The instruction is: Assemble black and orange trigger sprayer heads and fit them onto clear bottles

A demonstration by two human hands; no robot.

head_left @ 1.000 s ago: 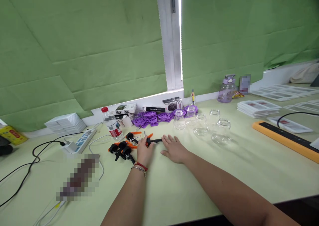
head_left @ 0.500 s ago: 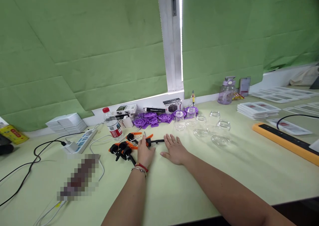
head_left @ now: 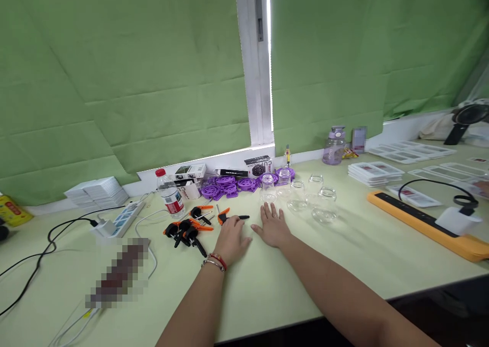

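My left hand (head_left: 231,240) rests on the table just in front of a black and orange clamp (head_left: 223,216), its fingers bent and apart, holding nothing visible. To its right, my right hand (head_left: 273,225) lies flat on the table, fingers spread, with nothing in it. Several more black and orange clamps (head_left: 186,230) lie in a pile left of my left hand. Clear glass jars (head_left: 324,207) stand behind and to the right of my right hand. Purple round parts (head_left: 225,185) are heaped behind the clamps.
A bottle with a red cap (head_left: 171,196) stands behind the clamps. White power strip (head_left: 128,219) and cables lie left; an orange power strip (head_left: 420,222) lies right. A purple bottle (head_left: 333,147) and white card stacks (head_left: 374,174) are farther back.
My left hand has come off the clamp beside it and moved slightly right and nearer to me. My right hand's fingers have spread wider. The view has turned a little to the right.
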